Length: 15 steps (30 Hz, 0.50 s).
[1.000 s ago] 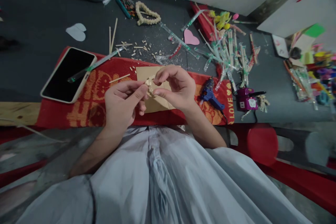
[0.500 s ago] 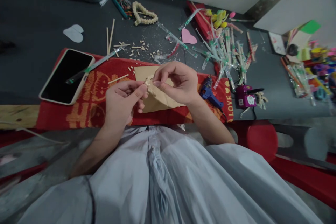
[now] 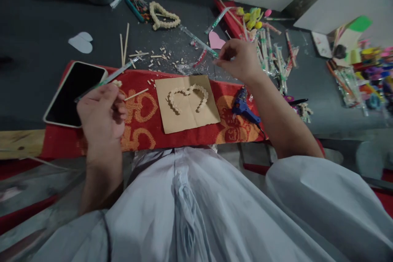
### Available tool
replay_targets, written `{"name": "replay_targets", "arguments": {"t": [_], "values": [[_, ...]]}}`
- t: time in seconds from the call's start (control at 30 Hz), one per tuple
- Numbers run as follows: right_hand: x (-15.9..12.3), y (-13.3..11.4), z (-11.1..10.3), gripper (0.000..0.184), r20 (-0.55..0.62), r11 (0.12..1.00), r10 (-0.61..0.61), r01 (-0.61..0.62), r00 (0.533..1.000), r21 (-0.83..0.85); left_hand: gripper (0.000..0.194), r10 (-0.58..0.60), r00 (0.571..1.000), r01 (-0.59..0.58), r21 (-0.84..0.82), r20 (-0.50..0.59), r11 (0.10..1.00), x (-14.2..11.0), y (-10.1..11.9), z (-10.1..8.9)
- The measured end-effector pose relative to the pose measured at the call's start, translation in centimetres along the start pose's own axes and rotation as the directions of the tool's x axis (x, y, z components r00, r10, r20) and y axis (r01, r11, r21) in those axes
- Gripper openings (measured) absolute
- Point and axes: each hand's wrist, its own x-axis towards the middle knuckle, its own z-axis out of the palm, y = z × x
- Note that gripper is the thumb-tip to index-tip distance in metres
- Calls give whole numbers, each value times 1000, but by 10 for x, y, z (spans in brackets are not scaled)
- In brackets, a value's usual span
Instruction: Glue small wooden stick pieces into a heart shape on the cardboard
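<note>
My left hand (image 3: pixel 102 112) is raised over the left of the red towel (image 3: pixel 190 141), by the phone. Its thumb and fingers pinch a small cluster of cream stick pieces (image 3: pixel 117 84). My right hand (image 3: pixel 241 60) is closed in a pinch above the dark table, beside a pink paper heart (image 3: pixel 216 41); whatever its fingertips hold is too small to make out. Between the hands, a brown card (image 3: pixel 184 123) lies on the towel. On it sits a heart outline (image 3: pixel 200 89) of short cream stick pieces, open at the bottom.
A blue glue gun (image 3: pixel 243 108) lies right of the card, and a phone (image 3: pixel 72 94) lies left. Behind are a finished-looking cream heart frame (image 3: pixel 164 22), scattered stick bits (image 3: pixel 159 56) and wrapped sticks (image 3: pixel 281 63). A white paper heart (image 3: pixel 81 43) rests at the back left.
My hands have moved apart from above the card. The left went left with the small cluster; the right went up and right. The heart outline on the card now shows fully.
</note>
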Motion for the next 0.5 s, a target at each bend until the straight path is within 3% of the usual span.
{"name": "replay_targets", "arguments": {"t": [0.3,0.5], "values": [[5,39,0,15,154,975,93,-58,984,-215,17,122,980,-124,-3,-155,992,28,15,-23],[1,41,7,21,210,981,93,-54,973,-186,16,56,984,-56,7,-171,998,27,18,-21]]}}
